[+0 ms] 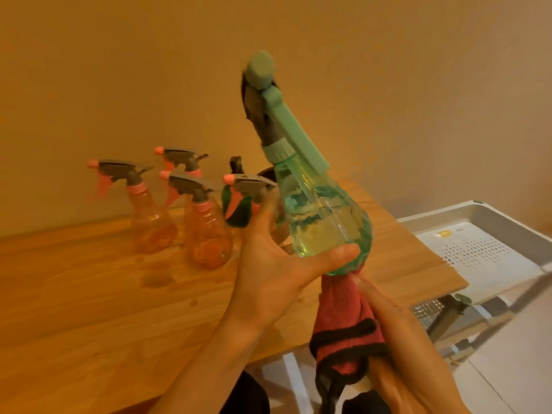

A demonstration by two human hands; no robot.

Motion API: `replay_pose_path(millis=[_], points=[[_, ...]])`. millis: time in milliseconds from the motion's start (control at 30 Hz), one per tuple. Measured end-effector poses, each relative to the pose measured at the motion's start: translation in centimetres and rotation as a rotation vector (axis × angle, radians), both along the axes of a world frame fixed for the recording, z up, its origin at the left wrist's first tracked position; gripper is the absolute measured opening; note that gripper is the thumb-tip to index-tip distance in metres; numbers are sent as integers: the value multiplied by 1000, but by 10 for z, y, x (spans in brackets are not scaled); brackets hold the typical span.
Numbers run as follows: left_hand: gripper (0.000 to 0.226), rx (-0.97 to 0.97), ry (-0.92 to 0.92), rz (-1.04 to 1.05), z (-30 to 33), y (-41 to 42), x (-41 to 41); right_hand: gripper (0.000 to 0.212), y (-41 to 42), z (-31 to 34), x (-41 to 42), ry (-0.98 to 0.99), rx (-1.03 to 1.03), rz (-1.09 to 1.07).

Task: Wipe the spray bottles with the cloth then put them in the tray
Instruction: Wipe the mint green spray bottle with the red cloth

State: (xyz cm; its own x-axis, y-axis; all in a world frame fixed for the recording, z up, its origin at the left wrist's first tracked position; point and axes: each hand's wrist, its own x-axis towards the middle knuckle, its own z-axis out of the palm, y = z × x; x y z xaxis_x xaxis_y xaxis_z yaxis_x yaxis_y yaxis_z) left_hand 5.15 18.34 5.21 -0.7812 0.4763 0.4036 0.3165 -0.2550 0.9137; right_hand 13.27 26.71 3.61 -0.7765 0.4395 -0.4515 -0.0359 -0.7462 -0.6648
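Note:
My left hand (268, 273) grips a clear green spray bottle (316, 213) by its round body and holds it tilted above the table, nozzle pointing up. My right hand (394, 324) holds a red cloth with a black border (343, 324) and presses it against the bottle's base. Several orange spray bottles (206, 234) with pink and grey triggers stand on the wooden table (89, 309) at the back left. A grey tray (478, 216) with a white perforated liner sits to the right of the table.
A dark green bottle (236, 210) stands behind my left hand, partly hidden. Wet stains mark the tabletop near the orange bottles. A plain wall runs behind the table. Metal frame parts show under the tray.

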Motion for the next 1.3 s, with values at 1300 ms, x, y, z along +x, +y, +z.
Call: replay_pose_path(millis=[1300], points=[[77,-471,-16,532,-92,284,-193,10,273,-48,-184,-1,197,110]])
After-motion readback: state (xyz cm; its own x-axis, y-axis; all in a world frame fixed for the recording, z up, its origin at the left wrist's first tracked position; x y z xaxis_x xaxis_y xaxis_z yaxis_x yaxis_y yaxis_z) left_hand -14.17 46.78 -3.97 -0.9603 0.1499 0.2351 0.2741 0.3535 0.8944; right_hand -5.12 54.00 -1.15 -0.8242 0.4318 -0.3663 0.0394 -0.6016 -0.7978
